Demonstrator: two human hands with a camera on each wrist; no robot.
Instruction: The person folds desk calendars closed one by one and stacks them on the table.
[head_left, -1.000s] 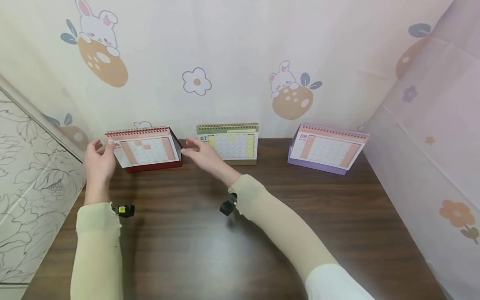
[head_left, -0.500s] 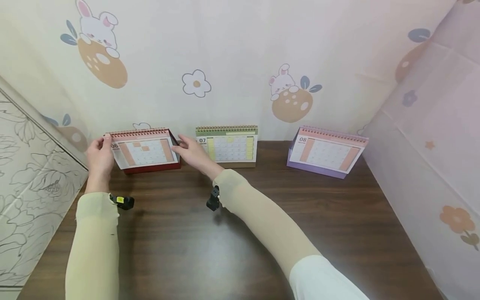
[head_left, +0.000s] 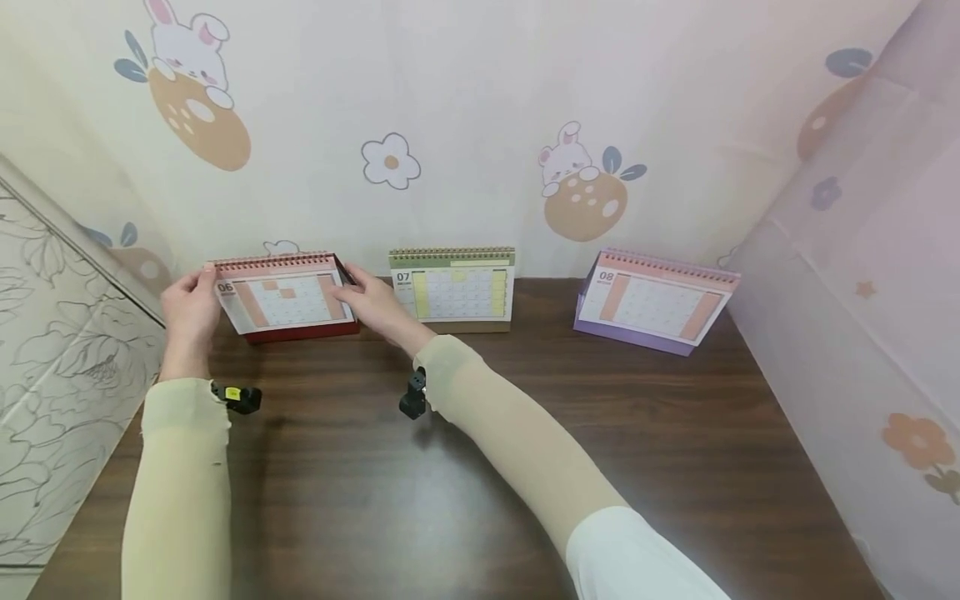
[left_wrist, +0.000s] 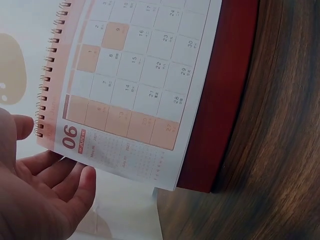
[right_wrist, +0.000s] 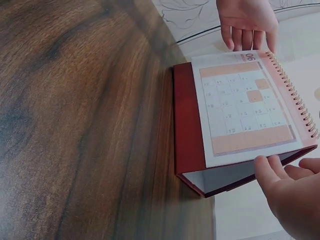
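A desk calendar with a red base (head_left: 302,332), its page marked 06, stands at the left on the brown table. My left hand (head_left: 190,311) is at its left edge, the thumb near the spiral's top corner and the fingers beside the page edge (left_wrist: 120,175). At the opposite side is my right hand (head_left: 372,307), its extended fingers (right_wrist: 265,170) right at the open triangular end of the stand. Neither hand's fingers are curled round the calendar. A green-topped calendar (head_left: 453,292), marked 07, stands just right of my right hand.
A calendar with a purple base (head_left: 637,336), marked 08, stands angled at the right. Behind runs a pale curtain (head_left: 480,100) with rabbit prints, and a flowered panel (head_left: 67,375) borders the left. The dark wooden table (head_left: 420,500) extends in front.
My right hand has moved left, up to the right side of the red-based calendar. My left hand has come closer to its left edge. The calendars have stayed in place.
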